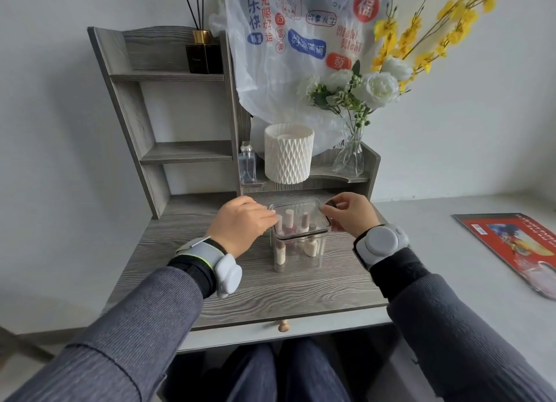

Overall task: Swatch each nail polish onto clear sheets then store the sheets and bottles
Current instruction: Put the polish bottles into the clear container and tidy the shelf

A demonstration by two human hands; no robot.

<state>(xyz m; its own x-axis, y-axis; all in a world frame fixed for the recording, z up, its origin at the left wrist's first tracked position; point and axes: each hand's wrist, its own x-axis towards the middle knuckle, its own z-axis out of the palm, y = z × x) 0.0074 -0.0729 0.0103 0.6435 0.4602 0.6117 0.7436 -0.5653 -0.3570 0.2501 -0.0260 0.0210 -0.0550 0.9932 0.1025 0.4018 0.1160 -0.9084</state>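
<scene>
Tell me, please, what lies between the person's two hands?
In the head view, a clear box of nail polish bottles stands between the left hand and right hand; both touch its top.

The left hand (240,224) covers the left rim of the clear box (301,252), hiding its hold. At the fingertips of the right hand (352,213), a dark speck (331,204) is too small to identify. Beyond that hand, a magazine (517,251) runs off-frame.

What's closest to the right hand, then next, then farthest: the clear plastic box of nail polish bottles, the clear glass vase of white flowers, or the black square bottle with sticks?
1. The clear plastic box: right hand touches its lid, front centre.
2. The clear glass vase: behind the hand, on the low shelf.
3. The black square bottle: top shelf, far back left.
</scene>
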